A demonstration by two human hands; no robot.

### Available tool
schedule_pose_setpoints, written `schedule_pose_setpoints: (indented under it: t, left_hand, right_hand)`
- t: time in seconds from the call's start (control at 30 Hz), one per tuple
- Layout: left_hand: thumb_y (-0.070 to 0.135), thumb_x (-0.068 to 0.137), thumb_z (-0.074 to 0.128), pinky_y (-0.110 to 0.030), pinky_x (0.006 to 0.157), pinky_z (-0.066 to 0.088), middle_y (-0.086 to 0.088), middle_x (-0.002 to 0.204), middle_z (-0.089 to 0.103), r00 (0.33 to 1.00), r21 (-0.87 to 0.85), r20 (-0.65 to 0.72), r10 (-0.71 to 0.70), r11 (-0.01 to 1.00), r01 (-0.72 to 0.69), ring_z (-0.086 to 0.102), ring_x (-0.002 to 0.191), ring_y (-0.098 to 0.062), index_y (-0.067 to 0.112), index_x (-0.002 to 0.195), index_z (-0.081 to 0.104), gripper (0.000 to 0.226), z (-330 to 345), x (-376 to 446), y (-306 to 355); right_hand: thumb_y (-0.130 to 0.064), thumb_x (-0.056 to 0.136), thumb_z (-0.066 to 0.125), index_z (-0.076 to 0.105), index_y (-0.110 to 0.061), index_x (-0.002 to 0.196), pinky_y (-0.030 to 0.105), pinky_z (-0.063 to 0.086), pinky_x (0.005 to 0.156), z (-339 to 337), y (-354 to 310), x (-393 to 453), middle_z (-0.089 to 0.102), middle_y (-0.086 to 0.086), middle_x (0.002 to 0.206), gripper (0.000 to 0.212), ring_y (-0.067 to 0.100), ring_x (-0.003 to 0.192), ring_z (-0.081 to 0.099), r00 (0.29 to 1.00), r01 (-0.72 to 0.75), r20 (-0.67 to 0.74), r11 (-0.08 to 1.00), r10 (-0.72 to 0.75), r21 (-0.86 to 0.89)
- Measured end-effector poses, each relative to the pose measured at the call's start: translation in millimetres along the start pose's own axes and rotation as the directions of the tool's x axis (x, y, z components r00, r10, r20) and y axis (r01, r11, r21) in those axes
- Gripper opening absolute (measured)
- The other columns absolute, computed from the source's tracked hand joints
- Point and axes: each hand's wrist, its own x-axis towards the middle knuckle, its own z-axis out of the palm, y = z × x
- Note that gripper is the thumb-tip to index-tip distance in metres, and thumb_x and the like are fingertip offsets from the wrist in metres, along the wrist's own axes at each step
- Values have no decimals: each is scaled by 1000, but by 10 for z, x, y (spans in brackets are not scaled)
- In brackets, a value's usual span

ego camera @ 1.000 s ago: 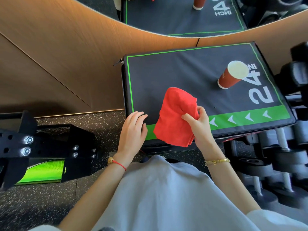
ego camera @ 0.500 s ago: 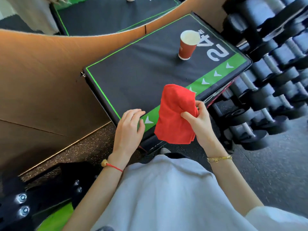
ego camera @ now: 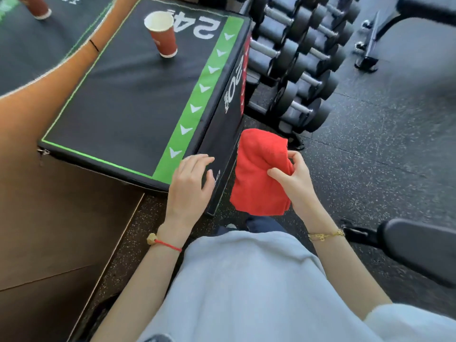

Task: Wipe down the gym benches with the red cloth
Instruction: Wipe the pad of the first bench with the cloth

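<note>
The right hand [ego camera: 294,180] is pinching the red cloth [ego camera: 259,172] between thumb and curled fingers, and the cloth is hanging bunched in the air just beside the near corner of the black padded box [ego camera: 128,99], touching no surface that can be made out. The left hand [ego camera: 191,185] is lying with relaxed, straight fingers over that corner, holding nothing. A black bench pad [ego camera: 419,250] is showing at the lower right, well apart from the cloth, so the step in hand is probably carrying the cloth over to it. To do that well, the person should be gathering the loose folds into a flat pad in the palm (a dangling edge wipes poorly) and then laying it broadly on the upholstery. The paper cup [ego camera: 161,33] is standing upright on the box, well clear of both hands.
</note>
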Motion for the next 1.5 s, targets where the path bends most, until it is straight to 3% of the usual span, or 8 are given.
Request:
schedule_pose_setpoints:
  t: [0.17, 0.47, 0.57, 0.77, 0.97, 1.1, 1.3, 1.5]
  left_hand:
    - [11, 93, 57, -34, 105, 41, -3, 124, 64, 981, -25, 96, 169, 986, -168, 56, 120, -21, 11, 120, 65, 28, 245, -57, 406]
    - [9, 92, 57, -39, 105, 45, -5, 121, 65, 868, -127, 213, 449, 893, -431, 58, 118, -23, 10, 118, 66, 28, 1000, -414, 1560]
    - [8, 92, 56, -41, 103, 46, -7, 120, 65, 828, -174, 227, 513, 858, -484, 58, 117, -25, 8, 118, 66, 28, 1321, -647, 2055]
    - [7, 91, 57, -41, 102, 46, -6, 120, 66, 792, -235, 242, 560, 826, -512, 59, 115, -25, 8, 118, 66, 28, 1974, -1245, 3029]
    - [8, 92, 56, -40, 101, 46, -5, 120, 65, 798, -231, 254, 547, 835, -499, 58, 115, -24, 9, 120, 65, 29, 2543, -1645, 3752]
    - [7, 91, 56, -38, 100, 46, -5, 120, 66, 792, -207, 272, 547, 837, -507, 59, 113, -24, 10, 119, 65, 30, 2879, -1681, 4100]
    - [6, 91, 55, -38, 101, 46, -7, 121, 66, 759, -165, 343, 553, 831, -531, 59, 114, -25, 7, 121, 64, 31, 3471, -1500, 4502]
    - [6, 91, 54, -40, 100, 47, -5, 121, 66, 761, -155, 353, 545, 836, -527, 60, 113, -25, 9, 121, 64, 32, 4165, -1255, 4870]
  right_hand:
    - [-5, 79, 71, 53, -18, 107, 45, 50, 89, -523, 326, -390, 65, 14, 114, 35, 30, 105, 62, 984, -53, -167, 996, 65, 75]
    - [-4, 79, 71, 52, -27, 97, 16, 48, 66, -1784, 981, -1178, 65, -1, 94, 36, -1, 75, 61, 901, -22, -417, 974, 117, 225]
    - [-1, 79, 70, 51, -18, 105, 17, 48, 68, -2315, 1232, -1483, 64, 1, 96, 36, 2, 77, 60, 868, -24, -476, 970, 140, 241]
    - [2, 80, 69, 51, -10, 111, 28, 48, 77, -3466, 1767, -2069, 63, -1, 94, 37, 8, 82, 58, 821, -57, -542, 970, 181, 237]
    - [1, 81, 68, 49, -9, 112, 21, 49, 73, -4430, 2173, -2273, 62, -2, 94, 37, 7, 81, 59, 816, -93, -541, 970, 203, 225]
    - [-3, 80, 70, 50, -11, 111, 29, 50, 80, -4884, 2382, -2132, 62, -1, 98, 38, 9, 86, 60, 809, -113, -547, 971, 213, 212]
    - [-5, 79, 71, 49, -10, 111, 30, 50, 82, -5396, 2672, -1723, 62, 2, 102, 40, 12, 91, 60, 800, -135, -552, 967, 235, 215]
    - [-9, 78, 72, 47, -14, 107, 31, 49, 81, -5939, 3062, -1230, 59, -9, 94, 39, 8, 87, 59, 788, -198, -554, 963, 267, 183]
